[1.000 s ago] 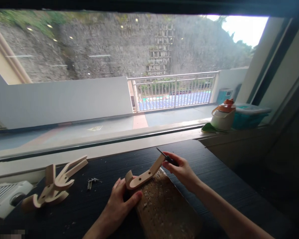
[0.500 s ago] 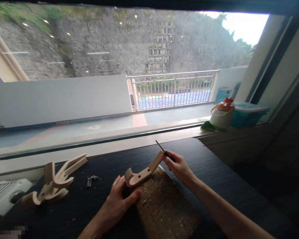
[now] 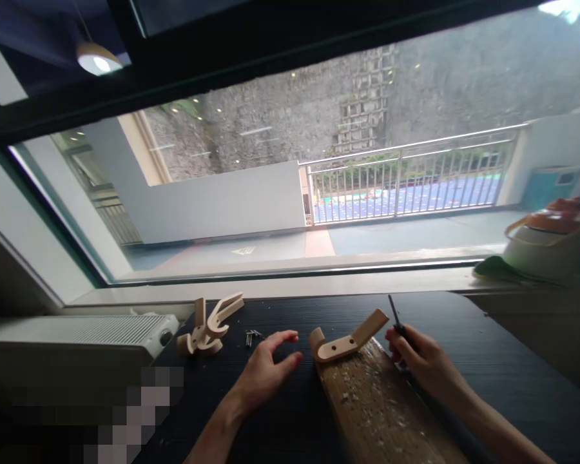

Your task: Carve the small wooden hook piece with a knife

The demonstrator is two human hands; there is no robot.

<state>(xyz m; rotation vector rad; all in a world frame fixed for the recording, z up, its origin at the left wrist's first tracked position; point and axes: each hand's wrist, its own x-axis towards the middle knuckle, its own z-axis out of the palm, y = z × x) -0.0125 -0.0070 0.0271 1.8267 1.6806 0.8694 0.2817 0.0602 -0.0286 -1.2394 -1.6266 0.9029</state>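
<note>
A curved wooden hook piece (image 3: pixel 347 340) rests on the far end of a rough wooden board (image 3: pixel 381 412) on the black table (image 3: pixel 502 361). My left hand (image 3: pixel 267 370) hovers left of the hook with fingers apart and curled, holding nothing. My right hand (image 3: pixel 423 361) is closed around a small dark screwdriver (image 3: pixel 395 317), whose tip points up beside the raised end of the hook. A few small screws (image 3: pixel 252 335) lie just beyond my left fingertips.
Several more wooden hook pieces (image 3: pixel 207 327) are piled at the table's left end, next to a white radiator (image 3: pixel 82 330). An orange-lidded white jug (image 3: pixel 546 241) stands on the window sill at right. The large window runs along the table's far edge.
My left hand has let go of the hook piece and moved left toward the screws. The view has swung left and up. My right hand still grips the screwdriver.
</note>
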